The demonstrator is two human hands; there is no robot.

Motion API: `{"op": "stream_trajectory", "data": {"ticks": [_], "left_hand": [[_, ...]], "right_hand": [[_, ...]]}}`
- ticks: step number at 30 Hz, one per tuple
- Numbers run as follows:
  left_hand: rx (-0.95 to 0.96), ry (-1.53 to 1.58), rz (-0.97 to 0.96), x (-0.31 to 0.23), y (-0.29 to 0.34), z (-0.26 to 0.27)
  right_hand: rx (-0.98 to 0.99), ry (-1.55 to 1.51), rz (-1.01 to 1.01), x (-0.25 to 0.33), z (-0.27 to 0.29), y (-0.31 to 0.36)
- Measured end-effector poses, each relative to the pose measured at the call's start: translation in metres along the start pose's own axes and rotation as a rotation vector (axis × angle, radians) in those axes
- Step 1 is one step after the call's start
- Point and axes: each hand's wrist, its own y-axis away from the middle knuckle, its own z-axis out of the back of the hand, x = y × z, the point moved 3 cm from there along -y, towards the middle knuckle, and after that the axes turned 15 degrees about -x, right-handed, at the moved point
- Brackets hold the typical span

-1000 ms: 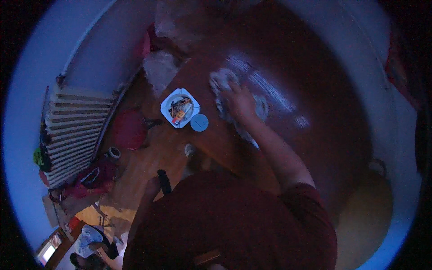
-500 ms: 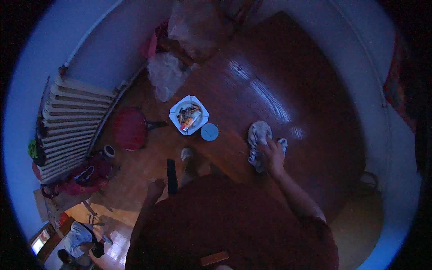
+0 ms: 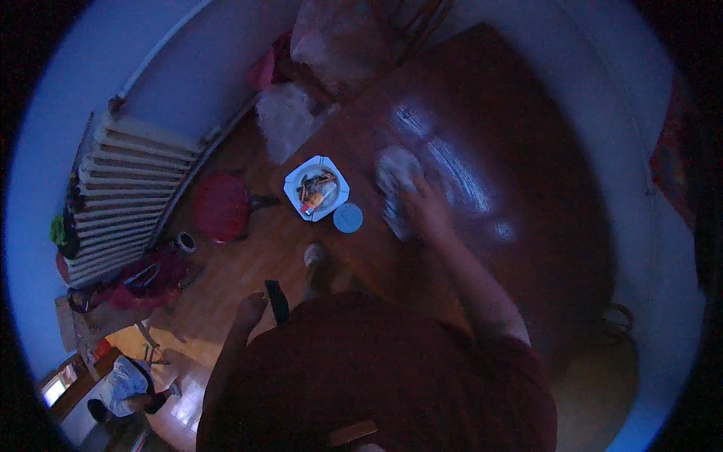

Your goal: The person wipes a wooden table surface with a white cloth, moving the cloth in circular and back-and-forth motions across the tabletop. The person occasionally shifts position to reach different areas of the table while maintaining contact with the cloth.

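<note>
My right hand [image 3: 428, 209] presses a pale, crumpled cloth [image 3: 396, 167] onto the dark reddish-brown tabletop [image 3: 520, 188], its fingers over the cloth and blurred a little. Wet, shiny streaks lie on the wood just to the right of it. Left of the cloth, at the table's edge, is a white angular ashtray [image 3: 291, 185] holding butts, ash and an orange-and-white piece of litter. A round pale-blue lid-like disc [image 3: 348, 218] touches its lower right side. My left hand [image 3: 253, 307] hangs low at my side, fingers curled in, beside a black strip [image 3: 276, 301].
Clear plastic bags [image 3: 285, 120] lie beyond the table's far left corner. A red round stool [image 3: 221, 207] stands left of the table, near a white radiator [image 3: 135, 181]. Another person [image 3: 126, 388] sits at the lower left. A chair [image 3: 619, 320] is at the right.
My right hand has slid the cloth leftward and away from me across the tabletop, nearer the ashtray. My left hand has shifted slightly left and up.
</note>
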Motion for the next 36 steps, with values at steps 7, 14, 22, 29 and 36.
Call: {"op": "stream_trajectory", "data": {"ticks": [7,14,22,29,36], "left_hand": [[0.021,-0.057,-0.101,0.016,-0.002,-0.027],[0.37,-0.207,0.233,-0.037,-0.039,0.01],[0.082,0.865,0.678,-0.097,-0.084,-0.01],[0.273,1.1,0.88,-0.127,-0.086,-0.033],[0.065,0.043,0.29,-0.088,-0.032,0.012]], "right_hand": [[0.082,0.181,-0.23,-0.055,0.056,0.144],[-0.043,-0.032,-0.157,-0.021,-0.042,-0.09],[-0.057,0.135,-0.112,-0.059,0.005,0.036],[-0.074,0.172,-0.349,-0.08,0.057,0.128],[-0.087,0.108,-0.217,-0.072,-0.036,-0.119]]}}
